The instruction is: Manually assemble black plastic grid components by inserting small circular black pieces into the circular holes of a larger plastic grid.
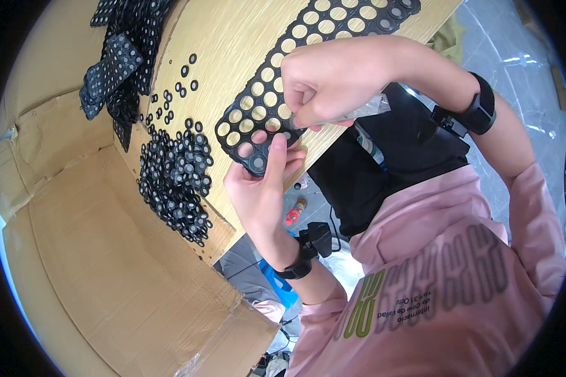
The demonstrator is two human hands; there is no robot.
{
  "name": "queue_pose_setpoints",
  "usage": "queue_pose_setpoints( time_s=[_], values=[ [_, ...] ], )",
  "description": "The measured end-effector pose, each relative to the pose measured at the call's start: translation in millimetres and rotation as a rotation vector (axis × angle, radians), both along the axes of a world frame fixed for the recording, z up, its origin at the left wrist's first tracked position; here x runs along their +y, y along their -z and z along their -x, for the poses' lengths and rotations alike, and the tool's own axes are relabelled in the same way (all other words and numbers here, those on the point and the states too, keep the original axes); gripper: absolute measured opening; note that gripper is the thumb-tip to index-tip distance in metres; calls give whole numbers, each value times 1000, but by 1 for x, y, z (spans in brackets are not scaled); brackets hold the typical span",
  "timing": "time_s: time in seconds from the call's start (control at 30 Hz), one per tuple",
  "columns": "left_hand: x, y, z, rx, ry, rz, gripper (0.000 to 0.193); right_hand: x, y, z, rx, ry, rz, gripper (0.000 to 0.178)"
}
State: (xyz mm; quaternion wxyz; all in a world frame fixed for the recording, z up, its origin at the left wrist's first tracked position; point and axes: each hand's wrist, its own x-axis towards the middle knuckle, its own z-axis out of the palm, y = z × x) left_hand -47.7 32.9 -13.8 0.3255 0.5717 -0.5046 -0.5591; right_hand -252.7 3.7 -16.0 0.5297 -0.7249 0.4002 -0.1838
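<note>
A black sheet [258,112] with rows of round holes lies across the wooden table. Most holes show bare wood, while a few near its close corner and far end hold grey discs. My left hand [264,179] grips that close corner, thumb on top and fingers underneath. Beside the thumb, the fingertips of my right hand [336,81] are pinched together at the sheet's edge. From under this closed hand sticks out a clear plastic strip [376,107]; its full shape is hidden by the palm.
Small black rings with grey centres form a pile [176,176] at the table's left edge, with several scattered beyond. A large cardboard box [119,251] stands open against that edge. Black dotted sheets [122,56] hang over its far side. The wooden table [217,38] ends near my lap.
</note>
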Motion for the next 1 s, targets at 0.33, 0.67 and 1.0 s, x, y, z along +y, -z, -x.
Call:
queue_pose_setpoints(
  time_s=[0.33,0.67,1.0],
  values=[
    [-5,0,-3,-50,58,-12,15,2,4,-1,-13,-1,14,22],
    [-1,4,1,7,38,76,19,2,7,-2,-54,12,15,23],
    [3,4,8,-43,29,207,16,7,7,-6,-52,71,79,24]
  ],
)
